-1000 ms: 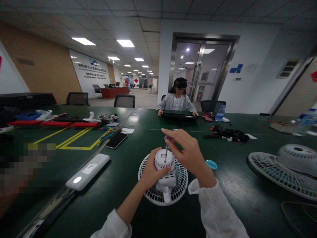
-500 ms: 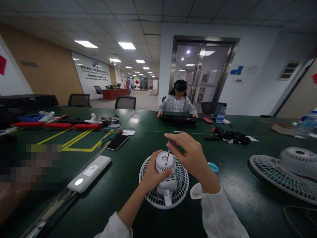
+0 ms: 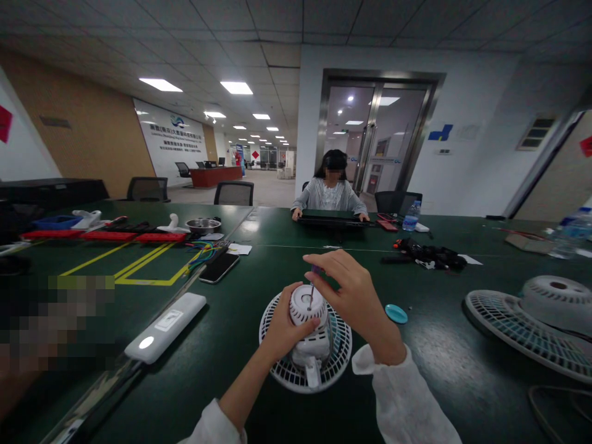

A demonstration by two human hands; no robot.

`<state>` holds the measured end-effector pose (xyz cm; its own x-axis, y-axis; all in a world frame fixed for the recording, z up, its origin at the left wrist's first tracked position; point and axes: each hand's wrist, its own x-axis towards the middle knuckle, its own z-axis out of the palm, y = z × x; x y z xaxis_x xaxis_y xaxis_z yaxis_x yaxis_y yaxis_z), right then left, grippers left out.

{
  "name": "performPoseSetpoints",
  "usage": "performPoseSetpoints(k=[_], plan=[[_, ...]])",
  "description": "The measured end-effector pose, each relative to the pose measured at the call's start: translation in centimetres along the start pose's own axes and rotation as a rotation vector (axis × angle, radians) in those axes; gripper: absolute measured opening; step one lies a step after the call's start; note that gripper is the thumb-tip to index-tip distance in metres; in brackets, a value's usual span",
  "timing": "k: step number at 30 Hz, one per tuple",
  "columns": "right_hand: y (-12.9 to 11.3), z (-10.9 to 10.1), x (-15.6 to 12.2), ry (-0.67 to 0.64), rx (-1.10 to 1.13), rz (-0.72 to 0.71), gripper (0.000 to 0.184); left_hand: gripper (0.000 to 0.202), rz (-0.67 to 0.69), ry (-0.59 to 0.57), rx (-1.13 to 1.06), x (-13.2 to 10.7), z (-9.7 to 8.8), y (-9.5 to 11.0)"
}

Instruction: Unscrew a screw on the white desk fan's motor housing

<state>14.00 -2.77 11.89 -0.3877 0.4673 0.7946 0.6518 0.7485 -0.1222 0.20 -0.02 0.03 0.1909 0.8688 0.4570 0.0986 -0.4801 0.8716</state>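
Observation:
A white fan (image 3: 311, 354) lies grille down on the green table, its rounded motor housing facing up. My left hand (image 3: 287, 327) wraps round the side of that housing, thumb across the near side. Between the fingertips of my right hand (image 3: 346, 287) is the purple handle of a screwdriver (image 3: 311, 292). Its thin shaft runs down to the top of the housing, where the tip meets a small hole near the vents. My right fingers partly cover the handle. Beside my right wrist lies a light-blue round cap (image 3: 396, 314).
A second white fan (image 3: 531, 327) lies at right. On the left are a white power bank-like device (image 3: 166, 327), a phone (image 3: 219, 267), a metal bowl (image 3: 203, 226) and red trays (image 3: 111, 235). Across the table sits a person (image 3: 330, 191) holding a dark panel. A water bottle (image 3: 412, 216) stands nearby.
My right hand has shifted slightly left and down, and the screwdriver stands a little more upright. My left hand stays on the housing.

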Motion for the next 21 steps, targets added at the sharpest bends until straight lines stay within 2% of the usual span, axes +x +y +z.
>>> performPoseSetpoints(k=[3,7,13,16,21], plan=[[0.05,0.12,0.01,0.002,-0.013,0.006,0.025,0.062,0.005,-0.001,0.001,-0.01,0.06,-0.15],[-0.12,-0.18,-0.01,-0.027,0.088,-0.003,0.034,0.062,0.008,-0.009,0.010,0.00,0.04,-0.21],[-0.03,0.04,0.13,0.000,-0.005,0.011,0.024,0.062,-0.007,-0.009,-0.002,-0.04,-0.01,-0.04],[0.14,0.11,0.13,-0.001,-0.045,0.032,0.025,0.063,-0.016,-0.007,-0.022,-0.05,0.05,0.12],[0.10,-0.22,-0.03,-0.033,0.064,0.007,0.034,0.062,-0.023,-0.018,-0.047,-0.03,0.14,0.22]])
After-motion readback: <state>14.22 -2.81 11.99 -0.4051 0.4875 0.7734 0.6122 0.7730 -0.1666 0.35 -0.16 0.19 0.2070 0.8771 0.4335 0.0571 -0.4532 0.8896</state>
